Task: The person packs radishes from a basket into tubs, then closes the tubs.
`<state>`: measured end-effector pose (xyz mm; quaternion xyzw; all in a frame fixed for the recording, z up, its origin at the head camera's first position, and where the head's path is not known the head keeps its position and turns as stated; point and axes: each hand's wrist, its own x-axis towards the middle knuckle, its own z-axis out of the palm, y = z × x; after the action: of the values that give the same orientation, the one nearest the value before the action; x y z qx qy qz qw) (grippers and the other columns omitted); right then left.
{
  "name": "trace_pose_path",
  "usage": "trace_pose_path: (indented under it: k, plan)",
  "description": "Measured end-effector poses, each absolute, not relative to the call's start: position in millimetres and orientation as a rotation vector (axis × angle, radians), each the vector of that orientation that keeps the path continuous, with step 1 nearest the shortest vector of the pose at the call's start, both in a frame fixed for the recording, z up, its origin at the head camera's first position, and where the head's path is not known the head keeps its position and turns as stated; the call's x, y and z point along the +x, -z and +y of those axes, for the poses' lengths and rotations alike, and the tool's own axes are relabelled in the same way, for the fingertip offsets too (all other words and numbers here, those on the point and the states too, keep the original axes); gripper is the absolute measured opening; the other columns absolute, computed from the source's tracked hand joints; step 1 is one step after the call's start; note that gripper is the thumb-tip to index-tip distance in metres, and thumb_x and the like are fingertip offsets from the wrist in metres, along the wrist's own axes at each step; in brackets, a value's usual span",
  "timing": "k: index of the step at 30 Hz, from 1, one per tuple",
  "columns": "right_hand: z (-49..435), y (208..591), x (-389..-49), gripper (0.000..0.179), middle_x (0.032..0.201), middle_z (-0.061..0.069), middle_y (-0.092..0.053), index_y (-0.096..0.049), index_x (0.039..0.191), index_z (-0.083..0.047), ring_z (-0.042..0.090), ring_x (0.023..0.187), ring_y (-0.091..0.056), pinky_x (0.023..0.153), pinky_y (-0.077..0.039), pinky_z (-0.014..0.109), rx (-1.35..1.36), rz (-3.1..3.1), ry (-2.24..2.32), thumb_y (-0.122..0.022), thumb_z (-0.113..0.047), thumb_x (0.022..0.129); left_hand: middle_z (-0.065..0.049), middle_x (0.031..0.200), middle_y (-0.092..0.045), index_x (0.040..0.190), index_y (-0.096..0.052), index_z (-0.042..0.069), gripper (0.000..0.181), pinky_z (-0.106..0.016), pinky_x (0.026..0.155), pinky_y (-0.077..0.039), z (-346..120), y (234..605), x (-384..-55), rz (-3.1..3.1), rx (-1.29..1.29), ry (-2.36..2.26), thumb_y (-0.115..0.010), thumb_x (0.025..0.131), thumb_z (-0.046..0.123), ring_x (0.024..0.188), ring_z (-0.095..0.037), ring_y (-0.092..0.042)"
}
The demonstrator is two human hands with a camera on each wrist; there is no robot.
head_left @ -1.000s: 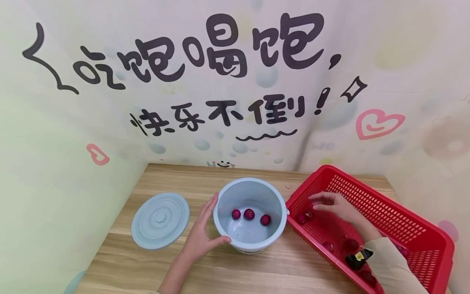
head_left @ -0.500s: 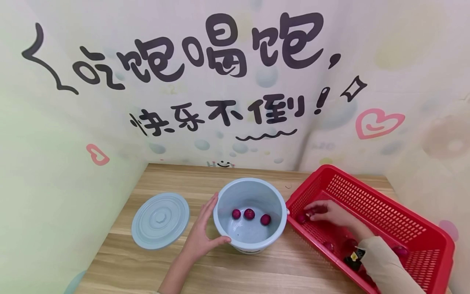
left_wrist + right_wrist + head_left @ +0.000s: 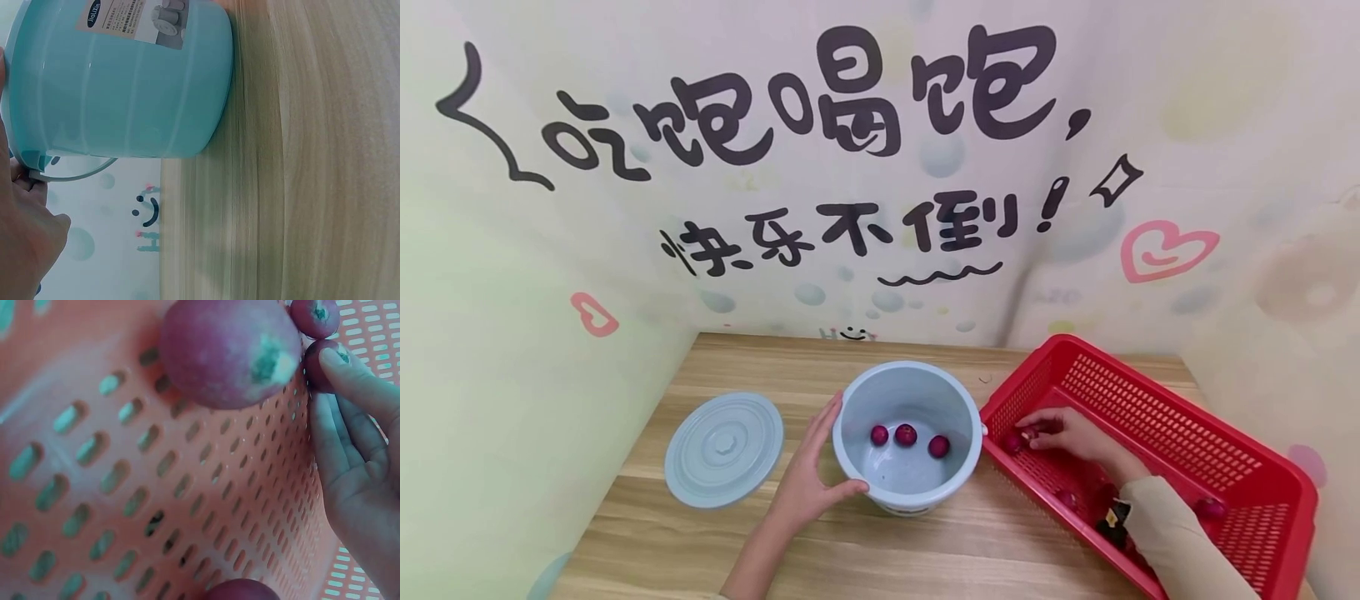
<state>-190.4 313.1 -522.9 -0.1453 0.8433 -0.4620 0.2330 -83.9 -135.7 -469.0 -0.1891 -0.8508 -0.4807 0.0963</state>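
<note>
My left hand (image 3: 811, 492) grips the light blue bucket (image 3: 917, 500) by its left side, with the thumb on the near rim and the fingers farther back. In the left wrist view, those fingers curl beside the handle joint on the bucket (image 3: 125, 94). Three red radishes (image 3: 906, 435) lie on the bucket's floor. Inside the red basket (image 3: 1150, 417), my right hand (image 3: 1067, 437) pinches a small radish (image 3: 315, 370) between thumb and fingers near the left end. A second radish (image 3: 314, 315) touches it, and a larger one (image 3: 228, 353) is close to the wrist camera.
A round light blue lid (image 3: 724, 450) lies on the wooden table (image 3: 700, 550) left of the bucket. More radishes, such as one at the right (image 3: 1210, 507), lie in the basket, partly behind my sleeve (image 3: 1183, 533). A printed wall (image 3: 850, 308) stands behind the table.
My right hand has come down from above the basket's floor to its left end, and its fingers have closed on a radish. The left hand and bucket have stayed put.
</note>
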Motion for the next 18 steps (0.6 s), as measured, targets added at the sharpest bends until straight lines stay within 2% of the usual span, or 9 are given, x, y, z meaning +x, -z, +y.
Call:
trace_pose_path:
  k: [7, 11, 14, 18]
  plan:
    - [312.6, 523.6, -192.6, 0.035, 0.115, 0.015, -0.072, -0.07, 0.125, -0.008, 0.019, 0.097, -0.064, 0.082, -0.058, 0.018, -0.411, 2.331, 1.256, -0.071, -0.018, 0.091, 0.003, 0.166, -0.026, 0.159, -0.025, 0.02, 0.112, -0.061, 0.123, -0.017, -137.1, 471.0, -85.0, -2.527, -0.556, 1.409, -0.073, 0.072, 0.071, 0.152, -0.031, -0.027]
    - [312.8, 525.0, -193.9, 0.035, 0.114, 0.014, -0.073, -0.07, 0.124, -0.008, 0.016, 0.095, -0.065, 0.082, -0.058, 0.017, -0.429, 2.34, 1.251, -0.071, -0.018, 0.091, 0.002, 0.166, -0.027, 0.159, -0.025, 0.02, 0.112, -0.039, 0.129, -0.01, -137.6, 472.1, -84.9, -2.523, -0.553, 1.4, -0.072, 0.072, 0.072, 0.152, -0.031, -0.027]
    - [313.1, 525.7, -194.7, 0.034, 0.114, 0.013, -0.074, -0.071, 0.123, -0.009, 0.015, 0.094, -0.065, 0.081, -0.057, 0.016, -0.438, 2.353, 1.247, -0.072, -0.019, 0.091, 0.0, 0.166, -0.027, 0.159, -0.025, 0.019, 0.112, -0.019, 0.126, -0.003, -138.1, 472.9, -85.4, -2.507, -0.568, 1.399, -0.071, 0.073, 0.073, 0.153, -0.029, -0.026]
    - [314.5, 526.0, -194.6, 0.034, 0.113, 0.013, -0.075, -0.072, 0.122, -0.009, 0.015, 0.095, -0.065, 0.081, -0.057, 0.017, -0.424, 2.381, 1.244, -0.073, -0.019, 0.09, -0.004, 0.166, -0.028, 0.159, -0.026, 0.016, 0.112, -0.012, 0.124, 0.0, -137.3, 472.5, -85.6, -2.49, -0.598, 1.412, -0.071, 0.073, 0.072, 0.154, -0.02, -0.024]
